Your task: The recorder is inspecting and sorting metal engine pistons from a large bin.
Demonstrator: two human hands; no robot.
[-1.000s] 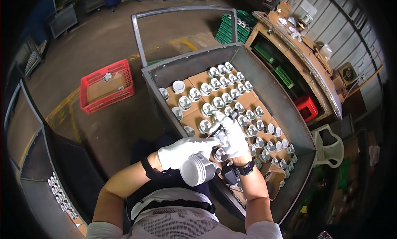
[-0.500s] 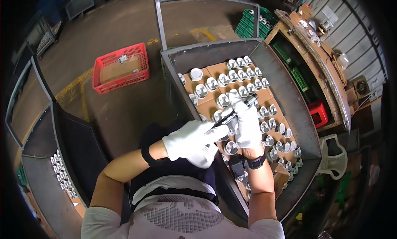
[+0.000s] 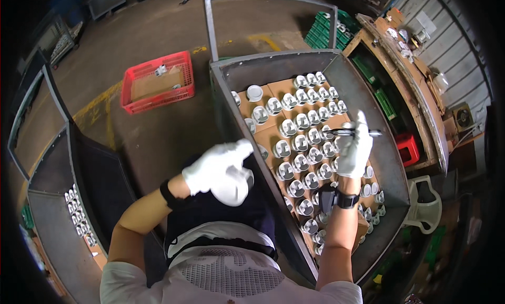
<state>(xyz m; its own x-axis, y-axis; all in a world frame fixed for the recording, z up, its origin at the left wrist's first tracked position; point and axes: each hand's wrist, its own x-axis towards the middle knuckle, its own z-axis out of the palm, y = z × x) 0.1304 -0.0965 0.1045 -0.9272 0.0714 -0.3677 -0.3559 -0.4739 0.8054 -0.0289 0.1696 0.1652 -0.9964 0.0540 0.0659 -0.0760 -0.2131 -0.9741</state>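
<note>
My left hand [image 3: 210,167], in a white glove, is closed around a pale metal piston [image 3: 232,191] in front of my waist, outside the cart. Over the right part of the cart, my right hand [image 3: 353,156], also gloved in white, grips a black marker pen [image 3: 339,132] that lies crosswise through the fingers. Under and around that hand, several rows of silver pistons [image 3: 288,127] stand on brown cardboard [image 3: 276,88] inside the grey metal cart [image 3: 242,75]. One piston [image 3: 254,93] at the far left shows its flat round top.
A red plastic crate [image 3: 158,105] with cardboard and a few parts rests on the floor. Left of me is another metal cart [image 3: 44,214] with pistons. Green crates [image 3: 323,33], a wooden workbench [image 3: 394,72] and a white plastic chair [image 3: 423,204] stand beyond the cart at right.
My hands have come apart from around the marker pen. The left drew back leftward with the piston; the right moved rightward with the pen, now turned nearly level.
</note>
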